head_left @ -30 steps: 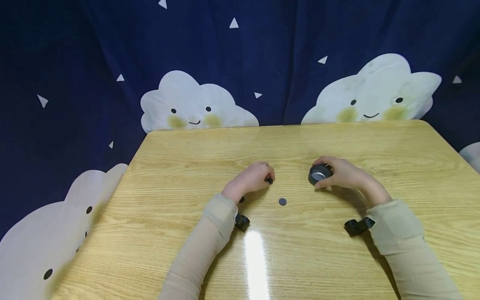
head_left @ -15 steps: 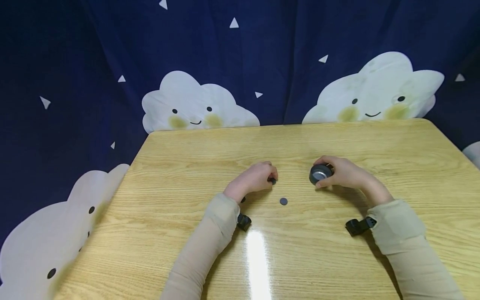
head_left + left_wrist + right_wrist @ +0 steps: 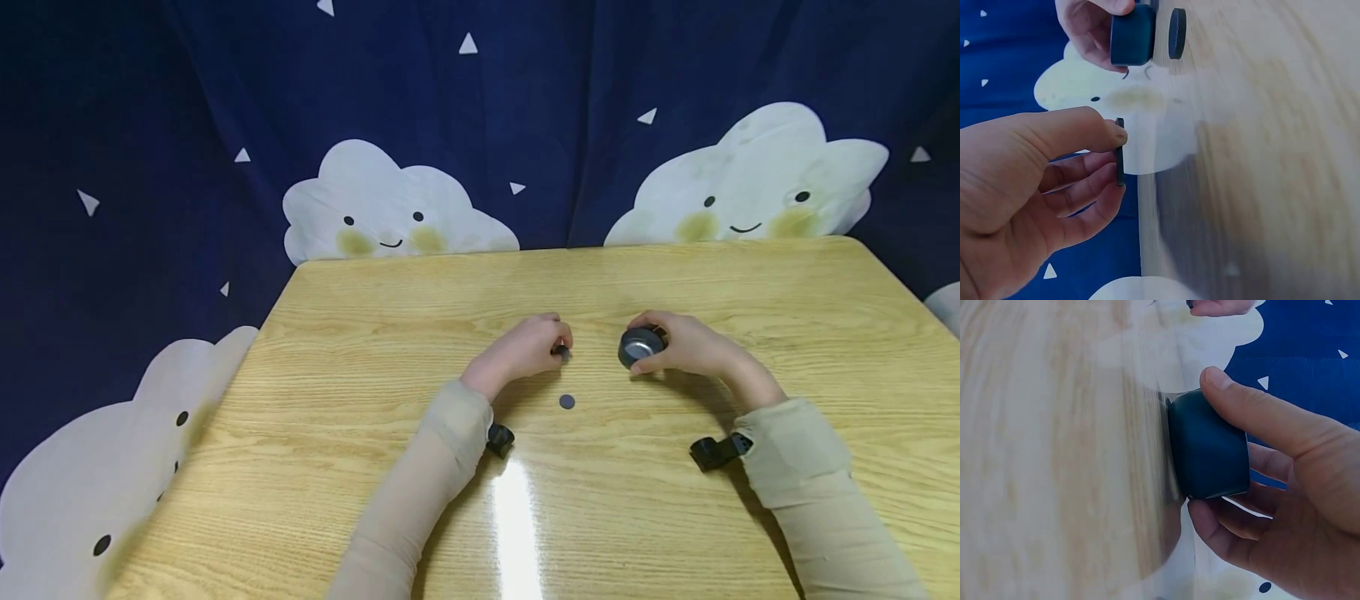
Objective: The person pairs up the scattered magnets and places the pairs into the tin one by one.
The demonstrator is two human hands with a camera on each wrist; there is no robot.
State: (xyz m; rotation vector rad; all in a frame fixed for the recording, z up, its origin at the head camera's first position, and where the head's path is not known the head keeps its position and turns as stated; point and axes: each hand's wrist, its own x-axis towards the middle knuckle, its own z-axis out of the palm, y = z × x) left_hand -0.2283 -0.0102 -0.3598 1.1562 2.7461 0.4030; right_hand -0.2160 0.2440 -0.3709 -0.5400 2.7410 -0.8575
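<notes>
In the head view my left hand (image 3: 525, 348) is above the middle of the table, pinching a thin dark disc (image 3: 562, 353). The left wrist view has this disc (image 3: 1120, 153) edge-on between thumb and fingertips, roughly level with the tabletop. My right hand (image 3: 678, 343) grips a small dark round cup (image 3: 640, 347) by its side, thumb in front and fingers behind. The cup's mouth faces up and shows a shiny grey inside. From the right wrist, its smooth dark wall (image 3: 1210, 447) sits close against the table. Another flat grey disc (image 3: 567, 402) lies between the hands, nearer me.
The wooden table (image 3: 360, 333) fills the lower view, with a bright glare strip. Behind it hangs a dark blue curtain (image 3: 555, 83) printed with white clouds and triangles. Black wrist cameras are strapped on both sleeves, the right one (image 3: 716, 452) low over the table.
My left hand has moved right with the pinched disc, closer to the cup. A small dark spot by the left wrist is now hidden by the arm. The right hand and cup stay put.
</notes>
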